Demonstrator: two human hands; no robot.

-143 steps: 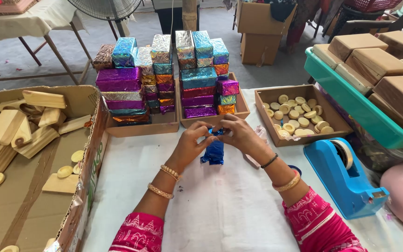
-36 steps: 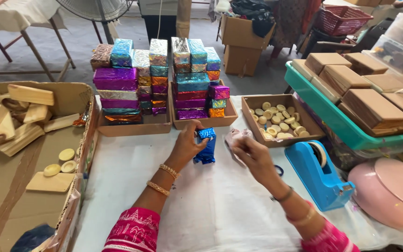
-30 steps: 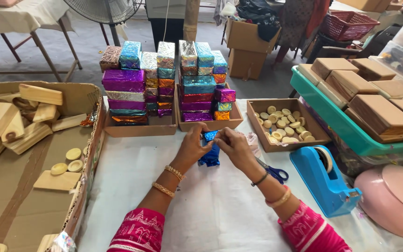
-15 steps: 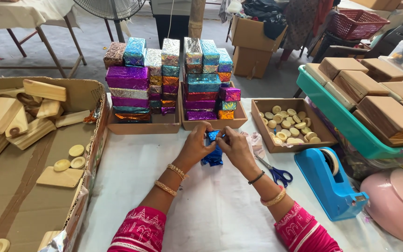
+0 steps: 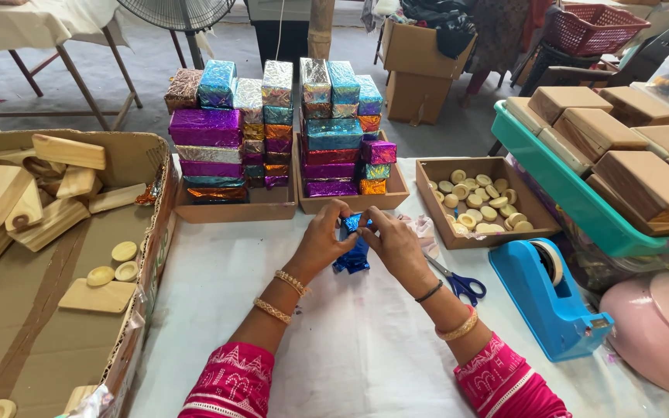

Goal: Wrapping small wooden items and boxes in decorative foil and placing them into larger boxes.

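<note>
A small block wrapped in shiny blue foil (image 5: 352, 254) stands on end on the white table cover (image 5: 350, 348). My left hand (image 5: 320, 241) grips its left side and top, fingers curled over the foil. My right hand (image 5: 398, 244) pinches the foil at the top right. Both hands meet over the upper end of the block, hiding most of it. Just behind my hands are two shallow cardboard trays, the left tray (image 5: 226, 207) and the right tray (image 5: 346, 200), stacked with foil-wrapped blocks (image 5: 333, 133) in purple, blue, silver and orange.
A blue tape dispenser (image 5: 545, 298) and blue-handled scissors (image 5: 458, 285) lie right of my hands. A cardboard box of small wooden discs (image 5: 478, 203) sits behind them. A teal crate (image 5: 567, 186) holds wooden boxes. A large cardboard tray (image 5: 56, 310) at left holds wooden pieces. A pink bowl (image 5: 663, 329) sits at the right edge.
My right hand, which was off the block to the right, came back onto it. Both hands now work the foil at the top end.
</note>
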